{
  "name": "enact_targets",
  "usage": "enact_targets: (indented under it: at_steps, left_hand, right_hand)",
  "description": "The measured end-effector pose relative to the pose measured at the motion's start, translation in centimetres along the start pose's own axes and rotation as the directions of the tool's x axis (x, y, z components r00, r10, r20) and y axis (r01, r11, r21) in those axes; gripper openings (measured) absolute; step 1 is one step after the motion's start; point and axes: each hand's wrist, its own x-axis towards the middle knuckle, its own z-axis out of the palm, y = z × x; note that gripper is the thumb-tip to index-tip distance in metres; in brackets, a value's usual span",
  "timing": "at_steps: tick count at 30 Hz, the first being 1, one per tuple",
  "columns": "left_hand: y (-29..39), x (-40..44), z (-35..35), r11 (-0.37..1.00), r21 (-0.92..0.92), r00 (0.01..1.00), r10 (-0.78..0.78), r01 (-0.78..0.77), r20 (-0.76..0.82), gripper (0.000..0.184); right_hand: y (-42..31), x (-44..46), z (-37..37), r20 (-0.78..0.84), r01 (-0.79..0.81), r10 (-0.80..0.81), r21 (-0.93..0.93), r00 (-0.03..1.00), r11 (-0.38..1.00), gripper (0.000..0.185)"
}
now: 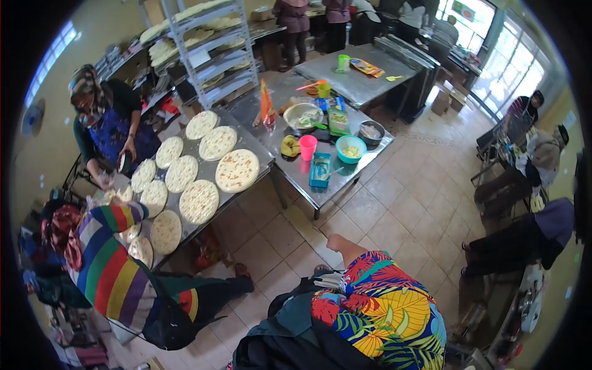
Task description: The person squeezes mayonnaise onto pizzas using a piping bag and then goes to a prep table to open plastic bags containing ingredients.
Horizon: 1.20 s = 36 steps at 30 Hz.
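Observation:
My right hand [338, 242], below a brightly coloured floral sleeve [394, 302], is held out over the tiled floor. It looks bent at the wrist, and its fingers are too unclear to show whether they are closed or hold anything. My left hand is out of view. Nearest ahead is a steel table [290, 169], apart from my hand. Near its front edge are a blue rectangular tub [320, 171], a pink cup [308, 148] and a turquoise bowl [351, 150] with pale yellow contents. A dark round pan [371, 132] and a mixing bowl [303, 117] stand behind.
Several round flatbreads [198, 201] lie on the left table. A person in a headscarf [117, 123] works behind it; another in a striped top [117, 265] leans over its near side. A tall rack [213, 55] stands behind. More people [521, 234] are at right.

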Motion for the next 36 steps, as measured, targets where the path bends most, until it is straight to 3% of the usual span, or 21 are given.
enact_targets:
  at_steps: [3,11,15,21,24,28,30,32,33,36]
  left_hand:
    - [4.0,1.8,1.7,0.996,0.064,0.997,0.066,-0.068,0.042,0.031]
    - [17.8,4.9,12.2,0.897,0.297,0.915,0.222,-0.327,0.337,0.03]
    - [19.3,4.8,14.3,0.864,0.353,0.89,0.203,-0.359,0.409,0.029]
    - [17.4,6.6,13.4,0.867,0.411,0.907,0.099,-0.281,0.41,0.028]
    - [14.3,6.4,10.0,0.918,0.319,0.924,0.108,-0.234,0.368,0.027]
    - [8.7,5.5,8.0,0.963,0.084,0.929,0.222,-0.257,0.296,0.027]
    - [8.2,1.2,9.4,0.974,0.101,0.978,0.195,-0.202,0.076,0.026]
    - [6.5,-0.3,9.6,0.959,0.073,0.96,0.276,-0.273,-0.041,0.026]
    - [5.1,-0.2,9.6,0.965,-0.084,0.959,0.235,-0.25,-0.157,0.026]
    - [-1.0,-1.6,9.9,0.985,0.037,0.952,0.175,-0.171,-0.251,0.026]
  right_hand:
    - [0.7,-3.7,0.5,0.038,-0.23,0.227,0.227,0.973,0.946,0.015]
    - [4.7,-10.1,5.3,0.099,-0.426,0.438,0.494,0.894,0.758,0.015]
    - [4.9,-13.5,7.5,0.147,-0.497,0.516,0.576,0.844,0.649,0.015]
    - [4.4,-17.5,11.2,0.222,-0.565,0.595,0.669,0.772,0.483,0.015]
    - [4.3,-15.4,10.2,0.209,-0.531,0.547,0.654,0.811,0.539,0.015]
    - [3.2,-10.0,5.9,0.178,-0.39,0.366,0.639,0.913,0.662,0.015]
    - [2.5,-6.7,3.2,0.213,-0.325,0.246,0.598,0.946,0.732,0.016]
    - [2.0,-3.0,0.0,0.272,-0.256,0.128,0.51,0.954,0.822,0.016]
    - [1.8,-1.3,-1.8,0.306,-0.212,0.074,0.449,0.949,0.868,0.016]
    - [-0.1,4.1,-7.2,0.414,-0.003,-0.087,0.21,0.906,0.978,0.016]
